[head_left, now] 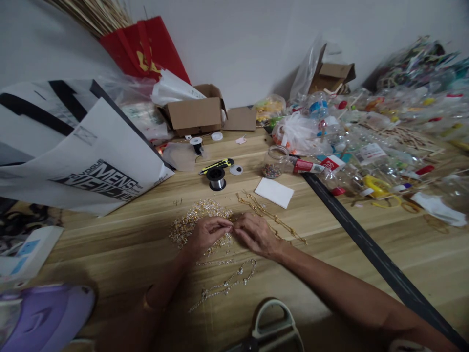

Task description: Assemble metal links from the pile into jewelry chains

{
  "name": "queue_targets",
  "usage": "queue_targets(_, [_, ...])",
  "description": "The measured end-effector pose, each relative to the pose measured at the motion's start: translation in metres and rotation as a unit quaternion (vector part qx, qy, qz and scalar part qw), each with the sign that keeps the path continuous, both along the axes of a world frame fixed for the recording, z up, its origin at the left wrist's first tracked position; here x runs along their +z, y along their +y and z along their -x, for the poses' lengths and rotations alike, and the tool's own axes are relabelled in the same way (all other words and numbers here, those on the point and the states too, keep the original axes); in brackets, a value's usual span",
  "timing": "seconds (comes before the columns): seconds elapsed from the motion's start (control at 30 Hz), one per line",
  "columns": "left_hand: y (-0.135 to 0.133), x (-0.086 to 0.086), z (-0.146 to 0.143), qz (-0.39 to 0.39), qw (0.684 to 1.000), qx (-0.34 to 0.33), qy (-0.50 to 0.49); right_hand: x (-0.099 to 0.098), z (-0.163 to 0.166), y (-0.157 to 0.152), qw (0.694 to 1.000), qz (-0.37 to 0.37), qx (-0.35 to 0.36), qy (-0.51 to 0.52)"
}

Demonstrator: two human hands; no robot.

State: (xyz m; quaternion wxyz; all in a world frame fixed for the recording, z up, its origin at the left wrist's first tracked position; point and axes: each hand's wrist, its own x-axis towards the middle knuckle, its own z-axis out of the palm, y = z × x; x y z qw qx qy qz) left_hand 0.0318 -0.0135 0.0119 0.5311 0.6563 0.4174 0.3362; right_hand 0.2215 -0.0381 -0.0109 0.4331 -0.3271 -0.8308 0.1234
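My left hand [207, 234] and my right hand [256, 234] meet over the wooden table, fingertips pinched close together. What they pinch is too small to make out. Under and behind my left hand spreads a pile of gold and clear beads [183, 222]. A gold beaded chain [282, 222] lies beyond my right hand, partly covered by it. Nearer to me, a silver chain with charms [225, 286] curves across the wood, with a short silver chain [214, 263] just above it.
Behind the beads stand a wire spool [216, 180], a yellow utility knife [216, 166] and a jar of beads [273, 164]. A white pad [274, 192] lies right of them. Plastic bottles [377, 156] crowd the right, a white bag [110, 161] the left. Scissors [273, 325] are in front.
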Motion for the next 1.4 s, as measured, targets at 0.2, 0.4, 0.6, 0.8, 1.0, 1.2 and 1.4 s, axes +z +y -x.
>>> queue_targets(0.2, [0.001, -0.002, 0.000, 0.003, 1.000, 0.003, -0.008, 0.002, 0.000, 0.000, 1.000, 0.005, 0.005, 0.001])
queue_targets(0.4, [0.002, -0.003, 0.002, -0.001, 1.000, 0.006, 0.012, 0.002, 0.000, 0.000, 1.000, 0.005, 0.004, 0.001])
queue_targets(0.6, [0.002, -0.003, 0.003, 0.003, 1.000, 0.003, 0.010, 0.002, 0.000, 0.000, 1.000, 0.001, 0.001, 0.003])
queue_targets(0.8, [0.002, -0.001, 0.003, 0.007, 1.000, 0.004, -0.003, 0.001, 0.000, 0.000, 1.000, 0.003, -0.002, 0.001])
queue_targets(1.0, [0.006, 0.001, 0.004, -0.004, 0.999, -0.010, -0.037, 0.000, 0.001, 0.000, 1.000, 0.000, -0.008, -0.005])
queue_targets(1.2, [0.004, 0.010, 0.002, 0.027, 0.999, 0.019, -0.030, 0.000, 0.000, 0.000, 1.000, 0.000, -0.008, -0.002])
queue_targets(1.4, [0.003, 0.013, 0.000, 0.072, 0.997, 0.033, -0.007, -0.001, 0.000, 0.000, 1.000, 0.001, -0.011, 0.000])
